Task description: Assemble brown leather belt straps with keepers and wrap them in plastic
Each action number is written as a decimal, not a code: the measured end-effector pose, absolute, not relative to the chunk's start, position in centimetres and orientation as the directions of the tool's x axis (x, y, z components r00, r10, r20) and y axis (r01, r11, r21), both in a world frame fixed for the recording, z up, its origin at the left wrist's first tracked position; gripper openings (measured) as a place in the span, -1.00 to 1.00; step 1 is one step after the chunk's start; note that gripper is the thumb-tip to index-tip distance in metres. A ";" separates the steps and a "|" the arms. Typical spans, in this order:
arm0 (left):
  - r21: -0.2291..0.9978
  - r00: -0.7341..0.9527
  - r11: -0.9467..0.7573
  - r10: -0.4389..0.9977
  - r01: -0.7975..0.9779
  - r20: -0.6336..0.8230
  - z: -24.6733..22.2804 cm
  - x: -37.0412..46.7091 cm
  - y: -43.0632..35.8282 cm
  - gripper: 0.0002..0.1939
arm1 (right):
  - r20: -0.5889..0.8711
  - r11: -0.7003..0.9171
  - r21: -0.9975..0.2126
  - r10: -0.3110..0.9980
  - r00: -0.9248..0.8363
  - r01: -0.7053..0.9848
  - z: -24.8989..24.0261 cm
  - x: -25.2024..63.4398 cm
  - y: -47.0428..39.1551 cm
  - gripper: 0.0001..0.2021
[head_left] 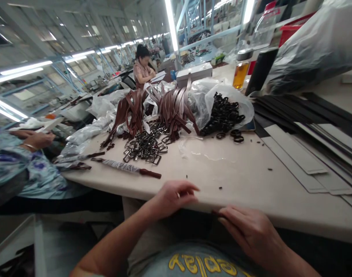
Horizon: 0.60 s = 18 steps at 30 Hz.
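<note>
At the table's front edge, my left hand (174, 198) is held with its fingers apart and nothing between them. To its right, my right hand (246, 227) has its fingers pressed together at the edge, with a small dark brown end showing at the fingertips; what it belongs to is hidden. Beyond my hands lie a pile of metal buckles (145, 144), brown straps (176, 107) in bunches and a plastic bag with black rings (224, 113). A wrapped strap (124, 166) lies left of my left hand.
Grey and black strips (297, 150) are stacked at the right. A bottle of amber liquid (241, 73) stands behind the rings. A person's hands (39, 140) are at the left; another person (143, 69) sits farther back. A tray (37, 246) is at the lower left.
</note>
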State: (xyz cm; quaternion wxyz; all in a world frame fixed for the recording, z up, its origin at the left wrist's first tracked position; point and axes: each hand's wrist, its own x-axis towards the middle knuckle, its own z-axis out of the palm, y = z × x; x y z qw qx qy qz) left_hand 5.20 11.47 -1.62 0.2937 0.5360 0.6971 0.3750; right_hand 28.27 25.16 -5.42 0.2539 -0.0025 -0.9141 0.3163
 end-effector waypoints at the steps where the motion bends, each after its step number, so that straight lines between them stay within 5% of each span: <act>1: 0.802 -0.391 0.186 0.918 0.568 0.064 -1.3 3.0 12.0 -0.79 | 0.479 0.800 -0.583 0.198 -0.855 -0.142 -5.2 28.4 25.7 -0.75; 4: 0.534 -0.601 0.407 0.757 0.742 0.258 -0.7 -4.3 13.8 -0.83 | 0.505 0.806 -0.585 0.280 -0.816 -0.086 -5.3 28.6 27.2 -0.79; 8: 0.234 -0.684 0.647 0.714 0.726 0.150 -0.7 -10.9 15.9 -0.86 | 0.489 0.797 -0.603 0.341 -0.803 -0.029 -5.9 28.6 27.6 -0.77; 13: 0.227 -0.715 0.692 0.698 0.685 0.032 -0.7 -12.8 17.6 -0.93 | 0.485 0.795 -0.607 0.371 -0.792 0.000 -6.2 28.5 27.2 -0.76; 18: 0.340 -0.745 0.678 0.656 0.651 0.118 0.1 -12.9 17.4 -0.91 | 0.457 0.781 -0.624 0.377 -0.806 0.012 -6.0 28.5 27.3 -0.75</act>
